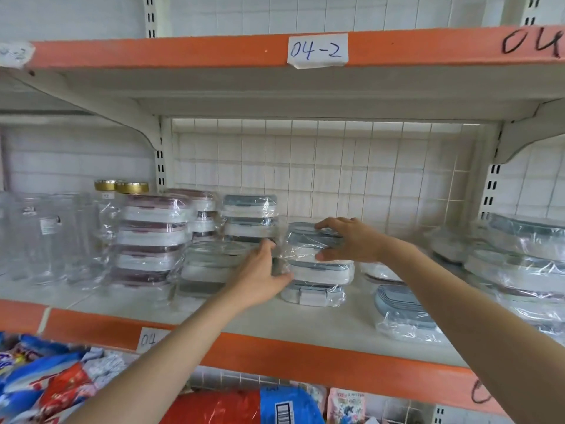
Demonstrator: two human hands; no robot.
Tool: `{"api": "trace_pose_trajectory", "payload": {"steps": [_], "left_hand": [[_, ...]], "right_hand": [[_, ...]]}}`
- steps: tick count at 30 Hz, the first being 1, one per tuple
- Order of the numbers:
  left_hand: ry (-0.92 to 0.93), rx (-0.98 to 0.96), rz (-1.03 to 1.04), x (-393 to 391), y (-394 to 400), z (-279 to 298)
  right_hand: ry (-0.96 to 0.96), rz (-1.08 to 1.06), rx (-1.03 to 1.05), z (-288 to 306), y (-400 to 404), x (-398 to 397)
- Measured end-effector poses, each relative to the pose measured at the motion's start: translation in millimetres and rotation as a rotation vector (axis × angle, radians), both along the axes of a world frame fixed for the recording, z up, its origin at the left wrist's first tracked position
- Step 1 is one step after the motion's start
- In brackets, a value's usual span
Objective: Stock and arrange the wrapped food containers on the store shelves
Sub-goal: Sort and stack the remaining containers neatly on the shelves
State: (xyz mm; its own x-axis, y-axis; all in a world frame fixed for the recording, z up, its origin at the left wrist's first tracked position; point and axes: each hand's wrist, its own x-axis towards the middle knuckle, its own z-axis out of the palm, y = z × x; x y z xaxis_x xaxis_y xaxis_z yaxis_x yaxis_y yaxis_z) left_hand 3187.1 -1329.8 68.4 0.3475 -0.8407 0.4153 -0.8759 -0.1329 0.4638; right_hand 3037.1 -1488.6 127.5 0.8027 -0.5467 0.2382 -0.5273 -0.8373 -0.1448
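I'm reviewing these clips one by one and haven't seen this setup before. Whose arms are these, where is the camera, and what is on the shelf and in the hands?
No machine here: a person wears one wide-angle camera on the head, so you see their own bare arms reaching forward. The single picture looks at a store shelf with an orange edge and a paper label reading 04-2 on the shelf above. The left hand and right hand grip the middle stack of wrapped blue-lidded containers from both sides; it rests on the shelf. Left of it stand a clear stack, a blue-lidded stack behind it, a red-lidded stack and jars. On the right lie one flat container and more stacks. Snack bags sit below.
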Motion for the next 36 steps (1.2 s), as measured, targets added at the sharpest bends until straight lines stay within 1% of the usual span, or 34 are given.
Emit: {"api": "trace_pose_trajectory", "payload": {"steps": [2, 5, 7, 9, 12, 14, 16, 19, 22, 24, 25, 27, 29, 30, 34, 36], "left_hand": [[0.064, 0.089, -0.011, -15, -18, -14], [0.312, 0.079, -0.077, -28, -40, -24], [0.409, 0.065, -0.081, -30, -48, -26], [0.413, 0.046, -0.061, -27, -52, -24], [0.391, -0.017, -0.023, -20, -52, -16], [0.324, -0.141, 0.000, -17, -48, -8], [0.199, -0.238, -0.009, -15, -43, -1], [-0.049, -0.234, -0.050, -10, -37, 10], [-0.228, -0.177, -0.076, 2, -25, 16], [-0.317, -0.109, -0.036, 15, -14, 17], [-0.373, -0.049, 0.025, 23, -8, 16], [-0.481, 0.158, 0.210, 38, 4, 14], [-0.460, 0.384, 0.319, 46, 13, 9], [-0.455, 0.442, 0.330, 48, 14, 7], [-0.551, 0.457, 0.258, 55, 20, 9], [-0.540, 0.487, 0.212, 65, 27, 10]], "right_hand": [[0.018, -0.019, -0.023, -2, -2, -4], [0.034, -0.075, -0.075, -5, -10, -15], [0.059, -0.079, -0.094, -6, -15, -22], [0.088, -0.068, -0.108, -7, -18, -24], [0.084, -0.072, -0.143, -12, -18, -20], [0.070, -0.074, -0.217, -18, -18, -17], [0.058, -0.092, -0.334, -24, -19, -12], [0.078, -0.136, -0.448, -31, -26, 1], [0.091, -0.172, -0.430, -32, -39, 16], [0.077, -0.176, -0.372, -31, -48, 24], [0.066, -0.172, -0.346, -32, -51, 27], [0.031, -0.156, -0.298, -31, -56, 31], [0.011, -0.123, -0.239, -28, -55, 29], [0.003, -0.110, -0.201, -26, -53, 26], [-0.099, -0.129, -0.082, -14, -44, -5], [-0.092, -0.143, -0.061, -11, -43, -29]]}}
